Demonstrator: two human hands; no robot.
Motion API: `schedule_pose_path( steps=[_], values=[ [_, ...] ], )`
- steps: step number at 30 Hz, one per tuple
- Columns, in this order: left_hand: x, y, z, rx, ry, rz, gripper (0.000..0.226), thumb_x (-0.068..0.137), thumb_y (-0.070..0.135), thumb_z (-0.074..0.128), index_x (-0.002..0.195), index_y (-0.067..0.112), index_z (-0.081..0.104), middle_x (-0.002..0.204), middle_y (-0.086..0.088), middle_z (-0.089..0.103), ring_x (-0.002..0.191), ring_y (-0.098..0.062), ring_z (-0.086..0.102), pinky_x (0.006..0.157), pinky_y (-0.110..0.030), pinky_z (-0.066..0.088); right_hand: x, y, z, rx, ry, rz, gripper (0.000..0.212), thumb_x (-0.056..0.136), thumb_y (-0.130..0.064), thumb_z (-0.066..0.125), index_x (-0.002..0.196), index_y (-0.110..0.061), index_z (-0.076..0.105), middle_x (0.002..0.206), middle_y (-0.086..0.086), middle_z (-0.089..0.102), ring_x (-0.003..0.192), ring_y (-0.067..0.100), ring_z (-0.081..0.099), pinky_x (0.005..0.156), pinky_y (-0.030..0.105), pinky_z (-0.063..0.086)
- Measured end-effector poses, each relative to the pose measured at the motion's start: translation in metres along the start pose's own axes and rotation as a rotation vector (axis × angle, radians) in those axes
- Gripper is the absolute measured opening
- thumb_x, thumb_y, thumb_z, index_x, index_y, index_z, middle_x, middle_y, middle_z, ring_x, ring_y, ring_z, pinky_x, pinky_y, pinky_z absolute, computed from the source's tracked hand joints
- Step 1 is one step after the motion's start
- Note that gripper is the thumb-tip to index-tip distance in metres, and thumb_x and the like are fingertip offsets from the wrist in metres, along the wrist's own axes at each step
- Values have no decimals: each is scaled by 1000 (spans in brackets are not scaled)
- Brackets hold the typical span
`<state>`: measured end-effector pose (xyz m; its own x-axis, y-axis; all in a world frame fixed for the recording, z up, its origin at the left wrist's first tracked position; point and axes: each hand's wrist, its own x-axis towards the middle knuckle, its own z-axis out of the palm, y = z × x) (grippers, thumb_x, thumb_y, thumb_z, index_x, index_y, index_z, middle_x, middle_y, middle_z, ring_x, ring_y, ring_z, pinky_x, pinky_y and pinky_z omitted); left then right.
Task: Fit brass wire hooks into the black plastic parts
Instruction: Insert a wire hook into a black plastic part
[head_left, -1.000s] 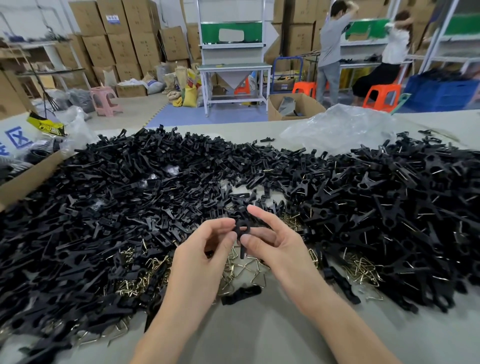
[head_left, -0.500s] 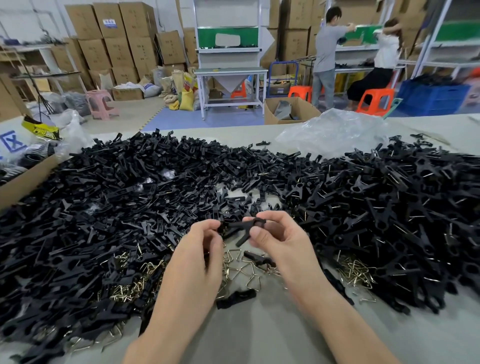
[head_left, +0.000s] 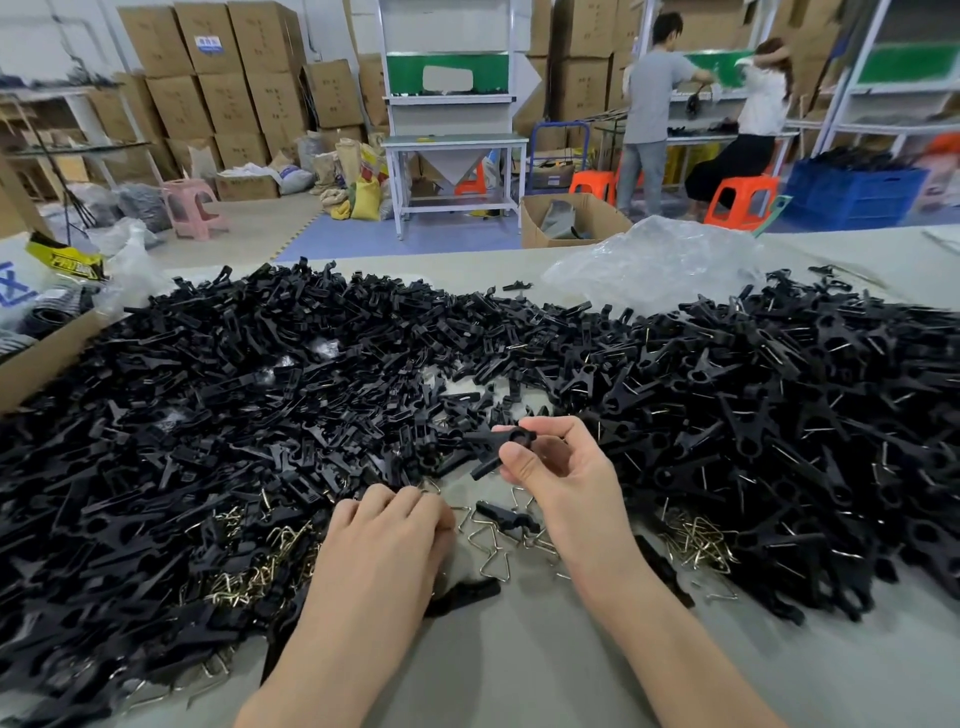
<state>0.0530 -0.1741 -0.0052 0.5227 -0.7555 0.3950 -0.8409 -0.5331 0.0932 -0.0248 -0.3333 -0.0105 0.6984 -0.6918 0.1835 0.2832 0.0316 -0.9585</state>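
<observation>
Hooks (head_left: 498, 540) lay loose on the table (head_left: 519, 670) just below the right hand (head_left: 561, 478) in the head view. More sat in a heap (head_left: 696, 540) to that hand's right, and others were half buried to its lower left. The right hand pinched one black part (head_left: 498, 447) between thumb and forefinger, lifted clear of the table. Whether a hook sat in it I could not tell. The left hand (head_left: 389, 535) lay knuckles up to the lower left of the right hand, fingertips curled down among the hooks. Whether they had caught one was hidden. Right of the right hand, the right pile (head_left: 753, 415) showed wire ends glinting from many parts, so those looked fitted. Left of it, the larger left pile (head_left: 208, 415) showed almost no wire and looked unfitted. By that reckoning a fair share was done, yet over half probably remained.
</observation>
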Motion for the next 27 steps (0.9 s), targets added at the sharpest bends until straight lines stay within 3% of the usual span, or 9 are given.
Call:
schedule_pose_path(
  steps=[4, 9, 11, 13, 15, 19, 22, 24, 27],
  values=[
    [3, 0, 2, -235, 58, -114, 13, 94, 30, 65, 87, 36, 56, 85, 21, 57, 81, -6, 53, 78, -31, 39, 1, -1, 0, 2, -2, 13, 26, 88, -15, 77, 91, -40, 70, 72, -23, 64, 79, 6, 70, 83, 21, 57],
    [3, 3, -1, -521, 145, -235, 11, 100, 31, 50, 96, 40, 53, 90, 26, 57, 89, 3, 53, 73, -19, 39, 0, -4, 2, 123, -1, 60, 22, 88, -11, 76, 89, -33, 73, 68, -21, 61, 78, 10, 70, 83, 25, 58],
    [4, 4, -2, -613, 172, -254, 16, 102, 29, 48, 104, 41, 57, 92, 22, 61, 82, 3, 56, 70, -15, 40, -1, -6, 3, 218, -38, 102, 17, 83, -15, 78, 95, -25, 73, 71, -12, 60, 79, 15, 69, 81, 27, 59],
    [5, 5, -3, -688, 198, -271, 19, 102, 26, 49, 105, 39, 63, 89, 19, 64, 73, 3, 56, 66, -10, 41, -1, -9, 4, 328, -89, 158, 29, 74, -18, 78, 101, -17, 69, 77, -1, 61, 82, 21, 69, 78, 30, 60],
    [6, 4, -3, -779, 205, -337, 18, 102, 26, 52, 98, 39, 65, 78, 14, 67, 62, -5, 58, 58, -16, 43, -2, -10, 4, 405, -146, 217, 36, 73, -18, 77, 106, -12, 65, 88, 8, 67, 88, 26, 71, 78, 33, 60],
    [9, 5, -6, -989, 198, -432, 12, 102, 25, 53, 98, 32, 62, 84, 13, 75, 80, -6, 70, 72, -19, 50, -5, -12, 4, 501, -241, 293, 36, 80, -13, 72, 113, -8, 58, 105, 16, 73, 97, 29, 73, 81, 36, 61],
    [10, 7, -9, -1035, 199, -416, 11, 102, 23, 53, 104, 30, 61, 88, 17, 76, 86, 3, 69, 73, -9, 47, -5, -11, 6, 515, -243, 312, 37, 78, -10, 73, 112, -7, 59, 108, 18, 72, 97, 32, 74, 80, 36, 61],
    [9, 7, -9, -980, 189, -376, 18, 102, 24, 52, 109, 36, 64, 87, 22, 74, 74, 7, 65, 65, -6, 44, -5, -9, 7, 516, -223, 320, 38, 76, -8, 74, 111, -6, 60, 104, 15, 73, 94, 30, 75, 79, 33, 61],
    [8, 7, -9, -924, 200, -356, 20, 102, 26, 53, 100, 40, 68, 79, 18, 70, 59, 0, 56, 54, -8, 39, -5, -8, 8, 516, -207, 323, 41, 74, -6, 75, 111, -4, 58, 97, 12, 75, 92, 27, 75, 76, 29, 61]
  ],
)
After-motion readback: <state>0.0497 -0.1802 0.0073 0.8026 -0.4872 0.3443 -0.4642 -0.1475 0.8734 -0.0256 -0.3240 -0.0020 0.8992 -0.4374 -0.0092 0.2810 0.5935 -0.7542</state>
